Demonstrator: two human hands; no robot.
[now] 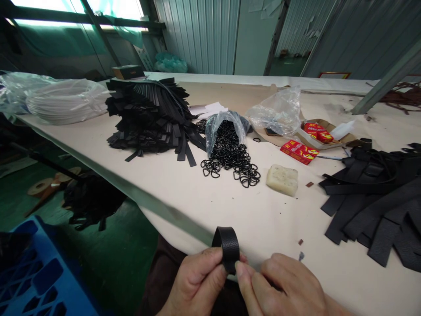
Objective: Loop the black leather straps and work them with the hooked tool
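A black leather strap (230,244), bent into a loop, stands up between my two hands at the table's near edge. My left hand (200,278) pinches its lower left side between thumb and fingers. From the right, my right hand (279,285) grips the bottom of the loop with curled fingers; the fingertips behind the strap are partly hidden. Beyond the hands, a heap of black D-rings (226,147) spills out of a clear plastic bag (212,131). A yellowish block (282,180), perhaps wax, lies to the right of the rings.
Black straps lie in a tall stack (148,114) at the left and a loose pile (378,193) at the right. Red boxes (299,151) and a clear bag (276,112) sit farther back. A coil of white tubing (66,101) is far left. A blue plastic crate (49,276) stands below.
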